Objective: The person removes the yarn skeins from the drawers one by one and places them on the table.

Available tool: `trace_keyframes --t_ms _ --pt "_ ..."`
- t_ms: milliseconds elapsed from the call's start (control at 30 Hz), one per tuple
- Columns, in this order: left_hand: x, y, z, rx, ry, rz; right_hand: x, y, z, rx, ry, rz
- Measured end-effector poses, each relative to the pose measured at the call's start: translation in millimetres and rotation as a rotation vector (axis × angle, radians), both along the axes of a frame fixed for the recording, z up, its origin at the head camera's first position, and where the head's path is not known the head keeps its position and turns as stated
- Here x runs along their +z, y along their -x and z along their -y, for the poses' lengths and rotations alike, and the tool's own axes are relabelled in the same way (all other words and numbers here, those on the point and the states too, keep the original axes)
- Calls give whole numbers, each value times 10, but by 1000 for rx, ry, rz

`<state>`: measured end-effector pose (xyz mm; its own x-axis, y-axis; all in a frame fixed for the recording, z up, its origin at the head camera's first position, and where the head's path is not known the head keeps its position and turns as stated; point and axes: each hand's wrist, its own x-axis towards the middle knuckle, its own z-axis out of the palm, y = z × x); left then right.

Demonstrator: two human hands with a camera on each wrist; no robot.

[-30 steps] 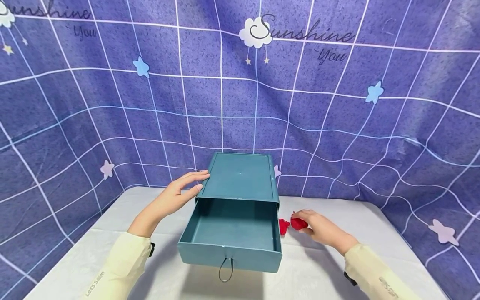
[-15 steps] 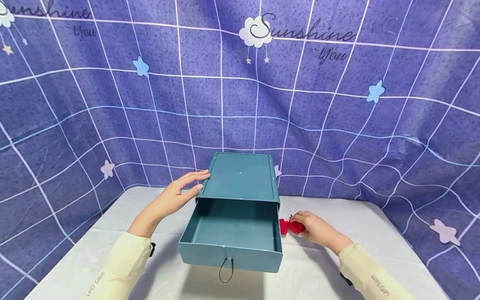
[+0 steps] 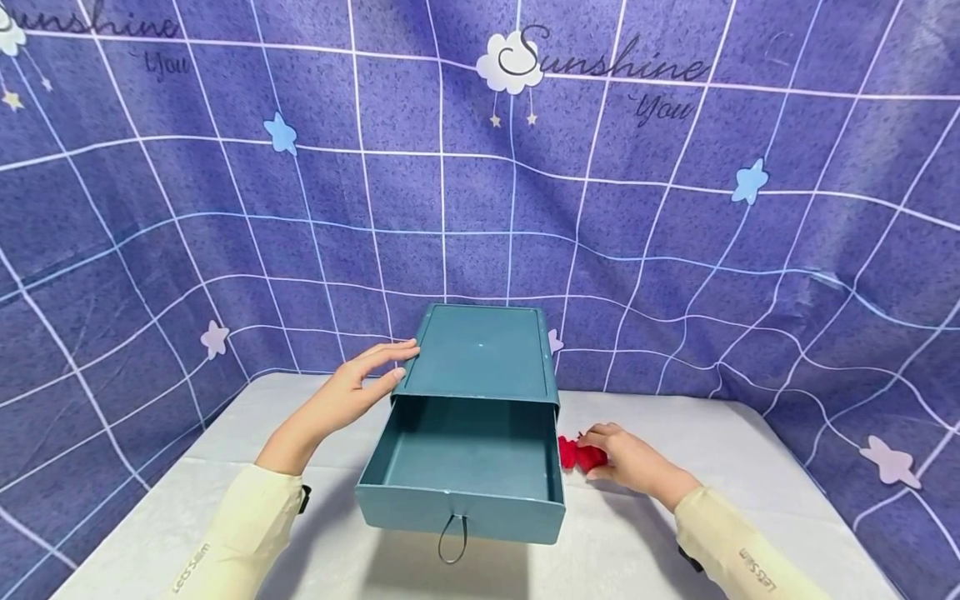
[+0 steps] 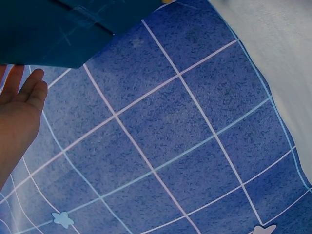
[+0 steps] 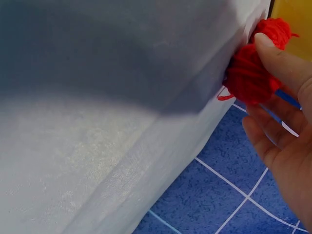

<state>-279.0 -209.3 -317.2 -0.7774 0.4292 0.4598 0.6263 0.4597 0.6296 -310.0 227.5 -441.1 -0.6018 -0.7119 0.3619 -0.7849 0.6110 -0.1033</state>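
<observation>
Head view: right hand pinches the near red yarn ball, thumb on one side, fingers curled round the other. Right wrist view has the thumb tip lying across where the two balls meet; a loose yarn end pokes out below. Second red ball sits right against the held one, on the drawer side. Both are over the white-covered table, to the right of the drawer, outside it. Whether the held ball rests on the cloth: can't tell.

Left hand: fingers extended, thumb apart, fingertips on the left edge of the teal casing. Left wrist view catches only part of that hand, below the casing's edge.

Drawer is pulled well out, toward the person, dark loop hanging off its front. Cream sleeves on both arms. Behind: purple gridded backdrop with stars and "Sunshine You" lettering.
</observation>
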Motion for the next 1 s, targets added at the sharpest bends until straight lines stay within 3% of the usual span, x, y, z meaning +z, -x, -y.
trace_keyframes --t_ms 633,800,1000 --pt "9 -26 2 6 6 11 57 -80 24 -18 27 -11" --pt "-6 -12 8 9 6 13 146 -102 9 -50 27 -19" --pt "-12 -10 10 14 10 10 342 -118 -4 -28 82 -113"
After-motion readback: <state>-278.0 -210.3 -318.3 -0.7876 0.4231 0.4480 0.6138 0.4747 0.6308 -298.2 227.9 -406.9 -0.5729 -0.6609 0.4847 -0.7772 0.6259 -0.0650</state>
